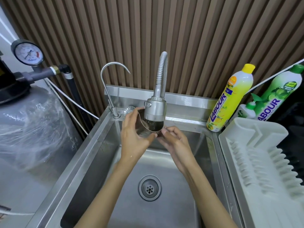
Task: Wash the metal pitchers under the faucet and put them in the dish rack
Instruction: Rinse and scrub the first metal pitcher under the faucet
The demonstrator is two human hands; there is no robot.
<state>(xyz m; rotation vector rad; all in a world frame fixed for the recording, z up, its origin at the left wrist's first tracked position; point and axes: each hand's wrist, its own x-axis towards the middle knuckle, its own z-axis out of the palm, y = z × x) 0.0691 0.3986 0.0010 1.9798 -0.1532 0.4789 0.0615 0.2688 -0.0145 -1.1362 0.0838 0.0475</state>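
Our left hand (133, 137) wraps the metal pitcher (146, 129), held just under the spray head (155, 109); our right hand (175, 139) pinches its right side. The wet steel could slip and drop into the sink (92, 162).

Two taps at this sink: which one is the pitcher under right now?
The tap with the ribbed flexible hose and wide spray head, not the thin curved tap to its left. The pitcher sits directly beneath that head.
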